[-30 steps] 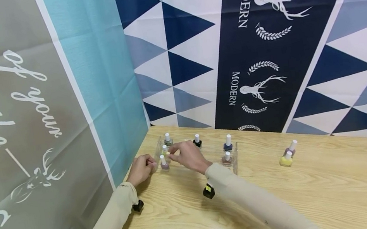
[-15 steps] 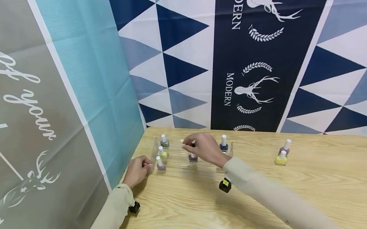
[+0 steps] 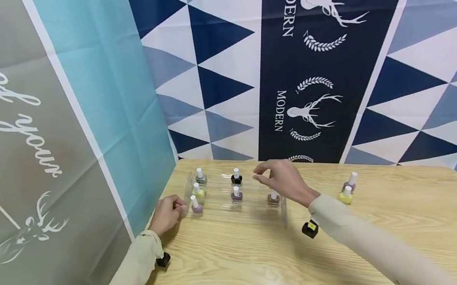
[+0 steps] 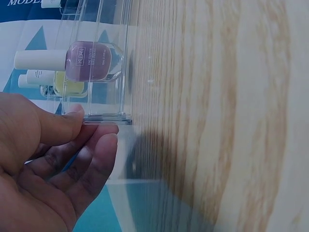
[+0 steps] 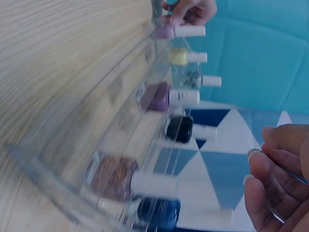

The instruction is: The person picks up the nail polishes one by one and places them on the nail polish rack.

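Observation:
A clear stepped nail polish rack (image 3: 284, 212) stands on the table, holding several white-capped bottles. At its left end, my left hand (image 3: 167, 215) pinches the rack's edge (image 4: 108, 119) between thumb and fingers. Closest to that hand are a lilac nail polish (image 4: 89, 62) and a yellow one (image 4: 70, 86). A grey-green bottle (image 3: 201, 179) sits behind them. Mid-rack are a purple bottle (image 3: 236, 197) and a black one (image 3: 237, 180). My right hand (image 3: 285, 179) hovers over the right end with loosely bent fingers and nothing held, near a brown bottle (image 5: 112, 176) and a dark blue one (image 5: 158, 212).
To the right of the rack, a yellow nail polish (image 3: 345, 198) and a mauve one (image 3: 349, 186) stand together on the wooden table (image 3: 237, 268). Patterned cloth (image 3: 226, 65) rises behind the table, and more cloth (image 3: 118, 104) hangs at the left.
My right hand has moved right, from beside the yellow bottle at the rack's left, across the middle, to its right end. My left hand stays at the left end. The view has shifted slightly.

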`<state>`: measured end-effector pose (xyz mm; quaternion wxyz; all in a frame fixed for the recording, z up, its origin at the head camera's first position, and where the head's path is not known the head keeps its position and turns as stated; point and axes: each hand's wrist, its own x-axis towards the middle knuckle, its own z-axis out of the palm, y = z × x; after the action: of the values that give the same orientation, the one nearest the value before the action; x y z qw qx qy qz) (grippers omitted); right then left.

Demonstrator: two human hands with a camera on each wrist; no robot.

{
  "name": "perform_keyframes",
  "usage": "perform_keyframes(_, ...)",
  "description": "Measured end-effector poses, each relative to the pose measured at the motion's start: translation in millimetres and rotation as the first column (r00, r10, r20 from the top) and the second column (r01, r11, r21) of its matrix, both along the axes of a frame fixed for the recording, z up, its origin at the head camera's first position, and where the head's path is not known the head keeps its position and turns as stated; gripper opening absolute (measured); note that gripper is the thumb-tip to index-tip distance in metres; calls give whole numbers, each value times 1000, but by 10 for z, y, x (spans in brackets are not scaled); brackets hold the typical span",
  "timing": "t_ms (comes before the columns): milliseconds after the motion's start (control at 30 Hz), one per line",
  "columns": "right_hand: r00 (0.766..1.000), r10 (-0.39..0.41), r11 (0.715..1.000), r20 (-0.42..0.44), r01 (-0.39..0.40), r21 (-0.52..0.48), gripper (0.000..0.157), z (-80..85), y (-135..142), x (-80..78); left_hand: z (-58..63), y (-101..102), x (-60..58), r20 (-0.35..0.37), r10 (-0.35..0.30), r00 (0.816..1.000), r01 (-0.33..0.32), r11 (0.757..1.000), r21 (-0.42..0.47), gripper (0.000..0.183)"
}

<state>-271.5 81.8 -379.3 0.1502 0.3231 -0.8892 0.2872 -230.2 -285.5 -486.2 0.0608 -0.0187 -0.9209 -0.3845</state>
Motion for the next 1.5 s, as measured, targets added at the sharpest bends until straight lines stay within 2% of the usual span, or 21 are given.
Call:
perform_keyframes(367,996,-77,997,-43,77,-6,10,17,516,-19,4,1,-10,-7,0,1000,0,1000,-11,7)
perform_keyframes(667,984,-177,984,-8,177,14,13,-9,973,28,44,8,-5,-15,-9,1000,9,1000,-26,7)
perform_keyframes(1000,966,-259,964,10,258,65,18,-139,1481,58,42,6,-18,-1,-13,1000,13,999,-40,7)
perform_keyframes(1233,940,-341,935,11,338,106,17,-270,1817,47,34,3,-22,-8,-14,1000,14,998,-55,7)
perform_keyframes(1500,918,-394,913,38,387,128,24,-429,2100,37,55,20,-10,5,-8,1000,8,999,-50,7)
